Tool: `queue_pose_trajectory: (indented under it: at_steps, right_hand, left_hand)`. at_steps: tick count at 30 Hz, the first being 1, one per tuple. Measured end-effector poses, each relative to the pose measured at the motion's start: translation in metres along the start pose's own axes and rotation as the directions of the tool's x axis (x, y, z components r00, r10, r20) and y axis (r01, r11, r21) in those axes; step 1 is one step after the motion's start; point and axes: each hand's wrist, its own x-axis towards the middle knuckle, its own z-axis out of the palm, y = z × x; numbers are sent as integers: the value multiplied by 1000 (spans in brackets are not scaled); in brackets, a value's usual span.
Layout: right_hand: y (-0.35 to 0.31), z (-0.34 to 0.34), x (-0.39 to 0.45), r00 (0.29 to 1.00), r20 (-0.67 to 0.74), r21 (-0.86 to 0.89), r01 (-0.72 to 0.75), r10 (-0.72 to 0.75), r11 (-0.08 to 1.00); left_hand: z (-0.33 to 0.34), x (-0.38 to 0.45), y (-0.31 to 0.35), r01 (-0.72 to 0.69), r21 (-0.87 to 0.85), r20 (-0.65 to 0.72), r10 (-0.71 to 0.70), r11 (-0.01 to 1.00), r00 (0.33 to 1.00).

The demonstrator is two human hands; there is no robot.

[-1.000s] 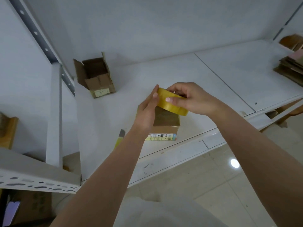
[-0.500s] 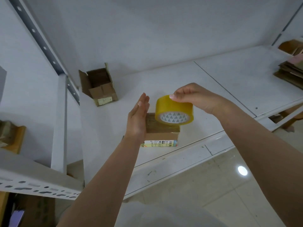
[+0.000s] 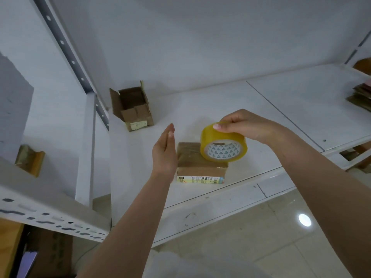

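A yellow roll of packing tape with a white patterned core hangs over a small taped cardboard box on the white shelf. My right hand grips the roll from above, fingers curled over its rim. My left hand is held upright with straight fingers just left of the box, apart from the roll; whether it touches the box I cannot tell. The box has a yellow label strip along its front side.
An open empty cardboard box stands at the shelf's back left. Flattened cardboard is stacked at the far right. A perforated metal shelf rail juts in at the lower left. Tiled floor lies below.
My left hand let go of the tape roll and drew away to the left, fingers straight. My right hand turned the roll so its core faces me.
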Motion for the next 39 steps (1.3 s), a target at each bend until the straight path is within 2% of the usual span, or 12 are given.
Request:
queue_pose_trajectory:
  at_steps: [1, 3, 7, 14, 27, 31, 34, 39]
  right_hand:
    - [-2, 3, 1, 1000, -6, -5, 23, -23, 1000]
    - [-8, 11, 4, 998, -25, -14, 59, -59, 998]
    - [-10, 23, 11, 992, -77, -28, 99, -100, 995]
    - [-7, 33, 14, 986, -130, 40, 111, -105, 993]
    - [-5, 37, 15, 980, -172, 96, 115, -97, 989]
    - [-5, 35, 16, 980, -171, 90, 120, -104, 989]
    - [-4, 35, 16, 980, -169, 87, 119, -103, 989]
    - [-5, 35, 16, 981, -168, 91, 113, -96, 989]
  left_hand:
    - [-5, 0, -5, -16, 56, -7, 16, 998, 1000]
    - [-11, -1, -15, 57, 53, -13, -57, 997, 998]
    - [-12, -3, -30, 263, -101, -1, -265, 959, 964]
    - [-7, -8, -46, 394, -263, 10, -405, 881, 914]
    - [-6, -11, -47, 433, -350, -27, -471, 831, 882]
    - [-2, -11, -48, 426, -257, -63, -455, 867, 888]
    - [0, -9, -46, 424, -217, -40, -442, 879, 896]
    - [2, -6, -46, 471, -143, -88, -485, 870, 870]
